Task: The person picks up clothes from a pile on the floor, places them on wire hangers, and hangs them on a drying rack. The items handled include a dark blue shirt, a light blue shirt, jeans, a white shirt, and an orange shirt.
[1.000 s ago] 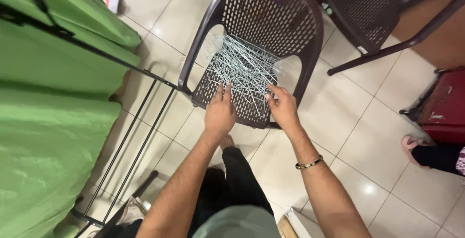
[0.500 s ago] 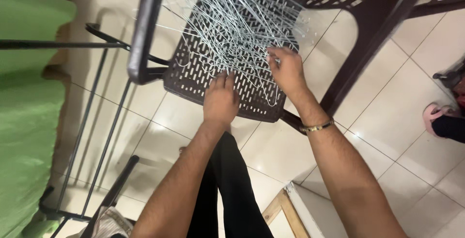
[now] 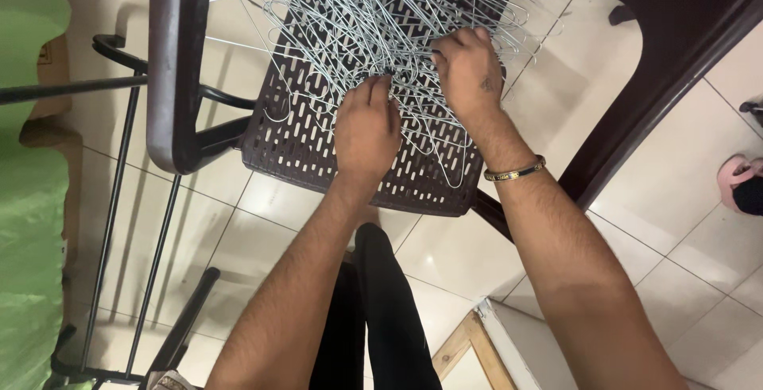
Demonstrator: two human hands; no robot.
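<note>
Silvery wire hangers (image 3: 373,17) lie in a tangled heap on the seat of a dark brown plastic chair (image 3: 334,140), the kind with slots punched through it. The heap covers the back and middle of the seat and spills toward its front edge, with a few loops hanging out past the chair's armrest (image 3: 173,64).

Both hands are in the pile. The left hand (image 3: 367,128) sits near the middle of the seat, its fingertips bunched together and pinched on wires at the near side of the heap. The right hand (image 3: 470,68) is just beside it, further toward the back of the seat, its fingers curled down and closed on a clump of hangers. Which hanger either hand has hold of I cannot tell, the wires cross too thickly. A thin gold and black bangle (image 3: 515,171) rings the right wrist, which hovers over the front corner of the seat.

Beside the chair, on the armrest side, stands a black metal rack (image 3: 119,199) with thin bars running down to the floor, and green cloth (image 3: 28,231) hangs at its far side. Pale glossy tiles (image 3: 660,223) cover the floor around the chair. Below the seat's front edge the person's black trouser leg (image 3: 389,303) shows. Well off from the chair, a pink slipper (image 3: 733,177) on someone else's foot pokes into view.
</note>
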